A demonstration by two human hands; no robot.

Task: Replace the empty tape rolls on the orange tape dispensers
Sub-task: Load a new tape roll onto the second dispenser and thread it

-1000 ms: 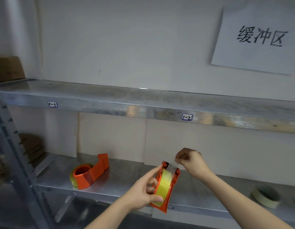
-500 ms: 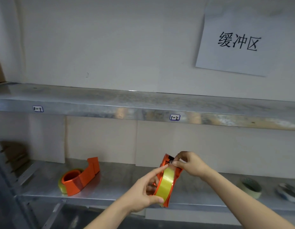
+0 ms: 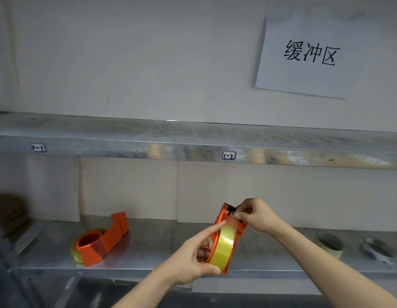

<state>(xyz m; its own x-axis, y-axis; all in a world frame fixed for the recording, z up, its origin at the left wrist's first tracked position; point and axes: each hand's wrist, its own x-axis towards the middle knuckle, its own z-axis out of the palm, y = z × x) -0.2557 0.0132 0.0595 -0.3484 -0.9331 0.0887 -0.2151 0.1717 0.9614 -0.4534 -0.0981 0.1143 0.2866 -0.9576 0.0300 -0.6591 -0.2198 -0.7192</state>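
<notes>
An orange tape dispenser (image 3: 224, 215) with a yellow tape roll (image 3: 223, 247) mounted in it is held upright in front of the lower shelf. My left hand (image 3: 194, 256) grips its round lower body, index finger stretched along the roll's side. My right hand (image 3: 256, 215) pinches the clear tape end at the dispenser's toothed cutter. A second orange dispenser (image 3: 104, 240), also carrying a yellow roll, lies on the lower shelf (image 3: 157, 245) to the left.
Two used tape rolls lie on the lower shelf at the right, one pale (image 3: 330, 243), one bluish (image 3: 377, 250). The upper metal shelf (image 3: 193, 138) carries labels on its edge. A paper sign (image 3: 311, 52) hangs on the wall. Brown cardboard (image 3: 6, 212) sits at the far left.
My right hand has come down from above the dispenser to its cutter, bringing the tape end with it. The view has shifted slightly right.
</notes>
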